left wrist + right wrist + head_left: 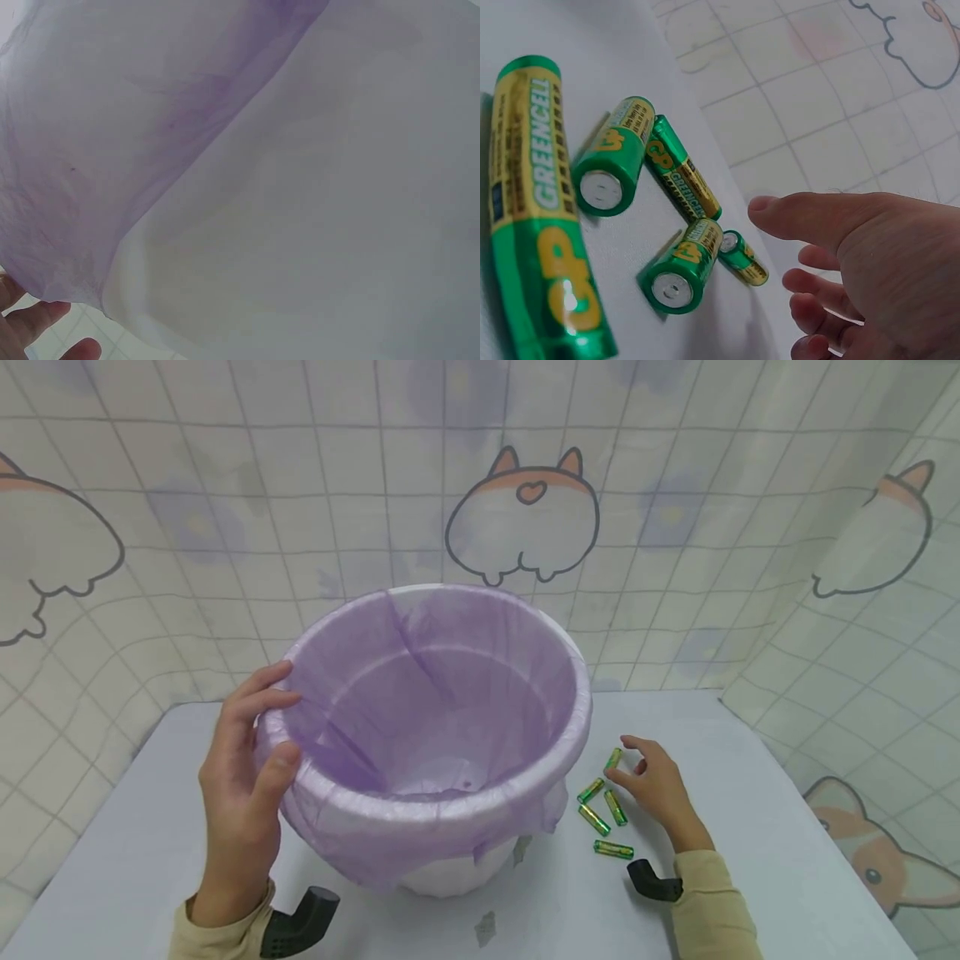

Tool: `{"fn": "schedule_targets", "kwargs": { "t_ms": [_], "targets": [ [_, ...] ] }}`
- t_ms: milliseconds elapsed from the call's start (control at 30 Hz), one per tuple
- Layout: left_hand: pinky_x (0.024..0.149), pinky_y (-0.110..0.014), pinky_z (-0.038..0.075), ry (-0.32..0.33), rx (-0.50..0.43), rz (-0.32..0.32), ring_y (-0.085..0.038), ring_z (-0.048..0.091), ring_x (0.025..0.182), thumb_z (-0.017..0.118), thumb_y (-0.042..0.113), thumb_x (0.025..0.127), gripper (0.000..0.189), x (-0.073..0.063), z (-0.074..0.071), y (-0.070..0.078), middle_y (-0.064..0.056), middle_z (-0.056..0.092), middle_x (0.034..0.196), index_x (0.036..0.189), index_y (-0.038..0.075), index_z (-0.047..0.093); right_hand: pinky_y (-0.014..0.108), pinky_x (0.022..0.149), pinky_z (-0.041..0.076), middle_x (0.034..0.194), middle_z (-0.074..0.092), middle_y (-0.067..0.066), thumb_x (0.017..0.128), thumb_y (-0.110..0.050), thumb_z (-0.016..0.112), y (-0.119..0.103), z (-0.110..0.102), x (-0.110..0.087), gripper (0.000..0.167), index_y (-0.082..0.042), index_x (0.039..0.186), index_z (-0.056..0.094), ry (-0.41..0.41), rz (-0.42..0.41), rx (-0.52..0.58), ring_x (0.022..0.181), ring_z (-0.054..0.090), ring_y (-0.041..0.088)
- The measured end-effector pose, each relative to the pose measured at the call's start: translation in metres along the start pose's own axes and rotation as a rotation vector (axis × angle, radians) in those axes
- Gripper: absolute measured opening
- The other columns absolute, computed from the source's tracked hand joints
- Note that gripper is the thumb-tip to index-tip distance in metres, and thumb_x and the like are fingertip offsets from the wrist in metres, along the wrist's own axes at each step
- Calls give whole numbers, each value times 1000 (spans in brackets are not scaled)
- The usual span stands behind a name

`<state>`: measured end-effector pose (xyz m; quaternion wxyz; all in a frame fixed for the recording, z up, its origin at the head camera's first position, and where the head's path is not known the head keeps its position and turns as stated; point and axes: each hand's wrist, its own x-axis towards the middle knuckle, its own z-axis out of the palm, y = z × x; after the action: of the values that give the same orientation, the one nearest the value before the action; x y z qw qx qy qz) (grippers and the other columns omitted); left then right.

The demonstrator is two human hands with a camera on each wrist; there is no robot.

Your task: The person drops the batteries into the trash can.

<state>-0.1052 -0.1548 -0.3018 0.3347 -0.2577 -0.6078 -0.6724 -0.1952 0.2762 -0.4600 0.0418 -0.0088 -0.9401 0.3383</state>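
A white trash bin [457,877] lined with a light purple plastic bag [360,843] stands on the table, tilted a little. My left hand [243,777] holds its rim on the left, fingers and thumb over the lined edge. The bin's side fills most of the left wrist view, with fingertips [45,309] at the lower left. Right of the bin, several green and gold batteries [594,819] lie loose. My right hand [660,785] hovers over the farthest battery [614,758], thumb and index finger spread apart. In the right wrist view, the thumb [802,217] points towards the batteries [679,270].
The white table [780,860] ends against walls hung with a checked sheet [330,527] printed with cartoon dogs. Grey patches [486,929] mark the tabletop in front of the bin. Black wrist mounts [302,925] stick out from both sleeves.
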Motion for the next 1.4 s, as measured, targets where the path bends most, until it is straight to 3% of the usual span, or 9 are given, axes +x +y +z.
{"fn": "schedule_targets", "kwargs": {
  "t_ms": [533,833,1200,1400],
  "targets": [
    [110,-28,31,10,0,-24,-35,32,137,56,8,88,35,0,-3,5,-24,43,143,118,-11,55,28,66,38,127,50,21,86,-20,70,-2,8,5,62,1,139,45,-26,42,-25,82,47,21],
    [111,-28,32,2,-25,11,-36,32,137,57,6,88,35,2,-3,4,-24,44,142,118,-12,55,29,68,38,130,47,23,88,-19,68,-1,13,8,60,2,139,45,-26,26,-30,81,47,21],
    [112,-28,31,-16,6,5,-35,30,139,56,6,89,35,2,-5,5,-24,42,143,119,-12,54,28,68,40,127,53,22,86,-18,69,5,16,6,54,1,133,52,5,-18,-36,83,50,21],
    [109,-28,34,-28,-19,10,-36,32,137,55,3,88,34,1,-2,1,-25,41,143,118,-12,53,27,66,38,123,54,19,86,-21,70,6,13,0,54,-2,133,53,3,29,-25,84,48,21]
  ]
}}
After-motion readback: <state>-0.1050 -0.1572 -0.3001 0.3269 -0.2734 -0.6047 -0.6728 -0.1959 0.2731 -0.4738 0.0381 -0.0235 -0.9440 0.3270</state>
